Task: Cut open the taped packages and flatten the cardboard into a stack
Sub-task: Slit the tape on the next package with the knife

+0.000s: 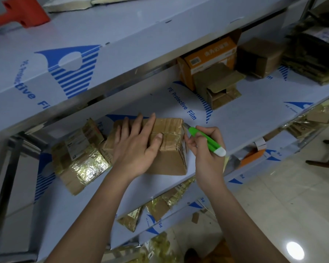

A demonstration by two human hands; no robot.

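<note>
The person's left hand lies flat on top of a taped cardboard box, fingers spread and straight, the thumb resting along the tape seam that runs across the lid. The box stands on the middle shelf, which is covered in blue-printed protective film. Just right of that hand, the right hand grips a green utility knife, fingers curled round its handle, the white end of the knife pointing back toward the wrist. The blade tip touches the box's upper right corner at the taped edge.

Just left of the left hand lies a taped package with glossy, crinkled tape and a printed label, leaning against the box's side. Beyond the right hand, well apart, an open brown carton sits with its flaps out, and behind it an orange box. Farther right stands another brown carton. Up on the shelf above, an orange-red tool lies at the far left.
</note>
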